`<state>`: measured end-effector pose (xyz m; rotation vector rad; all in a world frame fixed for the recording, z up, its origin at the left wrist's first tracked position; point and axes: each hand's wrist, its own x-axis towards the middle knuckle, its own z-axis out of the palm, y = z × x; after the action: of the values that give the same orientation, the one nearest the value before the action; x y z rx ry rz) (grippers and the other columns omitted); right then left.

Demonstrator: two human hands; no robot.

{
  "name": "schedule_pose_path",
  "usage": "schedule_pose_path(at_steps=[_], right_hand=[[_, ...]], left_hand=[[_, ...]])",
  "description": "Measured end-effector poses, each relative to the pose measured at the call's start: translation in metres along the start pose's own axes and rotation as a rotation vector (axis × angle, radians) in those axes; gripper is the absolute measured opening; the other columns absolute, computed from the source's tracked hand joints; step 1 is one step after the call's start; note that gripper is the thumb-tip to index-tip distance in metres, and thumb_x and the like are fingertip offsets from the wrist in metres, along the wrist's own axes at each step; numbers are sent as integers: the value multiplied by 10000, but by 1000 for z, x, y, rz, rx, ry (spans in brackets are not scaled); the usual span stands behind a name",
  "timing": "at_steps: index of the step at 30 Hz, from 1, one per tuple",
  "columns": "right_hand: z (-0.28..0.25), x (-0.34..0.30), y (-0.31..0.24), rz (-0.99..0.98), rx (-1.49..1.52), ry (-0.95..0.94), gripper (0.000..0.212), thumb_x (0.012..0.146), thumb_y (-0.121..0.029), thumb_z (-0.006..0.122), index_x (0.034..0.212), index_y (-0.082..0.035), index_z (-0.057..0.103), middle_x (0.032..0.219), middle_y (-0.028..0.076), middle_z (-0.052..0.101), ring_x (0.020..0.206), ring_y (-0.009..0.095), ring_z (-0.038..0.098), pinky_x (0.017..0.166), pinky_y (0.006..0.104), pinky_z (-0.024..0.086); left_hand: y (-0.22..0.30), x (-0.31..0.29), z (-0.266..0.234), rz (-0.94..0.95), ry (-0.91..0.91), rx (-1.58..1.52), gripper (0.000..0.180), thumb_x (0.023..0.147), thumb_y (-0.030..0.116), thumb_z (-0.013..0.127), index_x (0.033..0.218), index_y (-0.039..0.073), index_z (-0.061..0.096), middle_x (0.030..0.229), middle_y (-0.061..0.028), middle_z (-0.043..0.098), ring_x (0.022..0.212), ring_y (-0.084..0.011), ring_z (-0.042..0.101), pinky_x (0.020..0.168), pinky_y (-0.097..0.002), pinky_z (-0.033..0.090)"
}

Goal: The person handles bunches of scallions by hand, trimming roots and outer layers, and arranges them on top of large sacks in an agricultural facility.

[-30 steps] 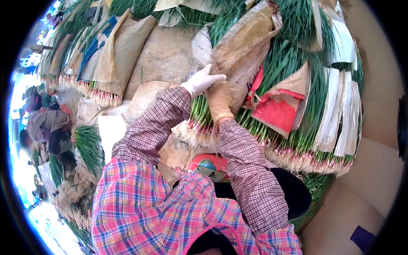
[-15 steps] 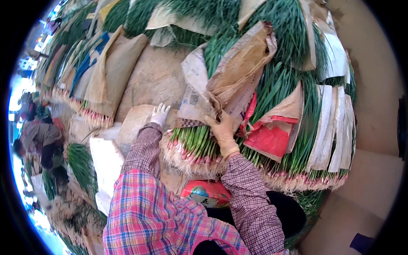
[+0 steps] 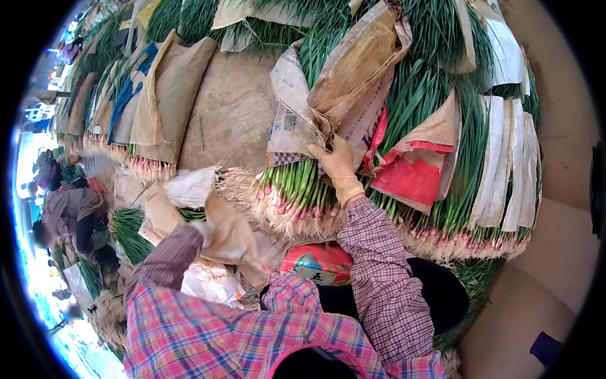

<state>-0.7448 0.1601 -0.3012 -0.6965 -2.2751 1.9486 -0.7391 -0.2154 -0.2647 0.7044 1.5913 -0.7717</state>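
Stacked bundles of green onions fill the whole upper view, lying on a heap in an open-air market, with a bare tan wall (image 3: 555, 158) curving down the right side. At least six bundles can be counted, each wrapped in sacking or paper: brown sacks (image 3: 167, 101) at the left, one red-and-tan wrap (image 3: 413, 170) to the right, white wraps (image 3: 505, 164) at the far right.

One bundle (image 3: 303, 183) sits at the centre (its white roots and pink stem bases pointing toward the person), with long green leaves running up under a printed white sack (image 3: 287, 120) and a crumpled brown paper sack (image 3: 360, 69). The right hand (image 3: 338, 165), in a tan glove, is closed on the gathered edge of these wrappings, just above the stems.

The left hand (image 3: 161, 211), also gloved, lies low at the left near a pale sheet (image 3: 192, 186); whether it grips anything is hard to say. Two plaid sleeves are visible. A red package (image 3: 319, 262) lies below the roots.
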Motion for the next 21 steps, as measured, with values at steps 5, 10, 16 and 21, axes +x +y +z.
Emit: schedule_pose_path(at_steps=[5,10,16,21], right_hand=[[15,-1,-4,-176,-142,54,334,697,-192,672,969,-10,606,857,170,648,808,300,625,722,353,474],[25,-12,-23,-162,-163,33,363,689,-228,675,973,-14,600,847,188,639,816,320,618,725,371,476],[19,-34,-50,-100,-400,32,312,702,-225,653,931,-16,617,775,193,628,744,337,616,692,393,478],[48,-17,-30,51,-262,72,273,700,-185,644,892,6,616,787,198,631,769,343,615,712,397,472]], left_hand=[[-23,-40,-36,-138,233,-308,434,815,321,548,1099,-7,567,985,-199,626,910,-309,615,760,-401,488],[-15,78,-152,369,1256,-1349,595,868,406,506,1283,3,363,1275,-184,450,1192,-288,426,958,-369,360],[60,111,-173,649,603,-2042,689,898,563,326,1363,56,300,1346,-98,399,1240,-207,370,1028,-319,291],[58,100,-194,521,523,-2251,546,934,421,317,1347,64,320,1296,-85,449,1189,-218,425,996,-334,341]])
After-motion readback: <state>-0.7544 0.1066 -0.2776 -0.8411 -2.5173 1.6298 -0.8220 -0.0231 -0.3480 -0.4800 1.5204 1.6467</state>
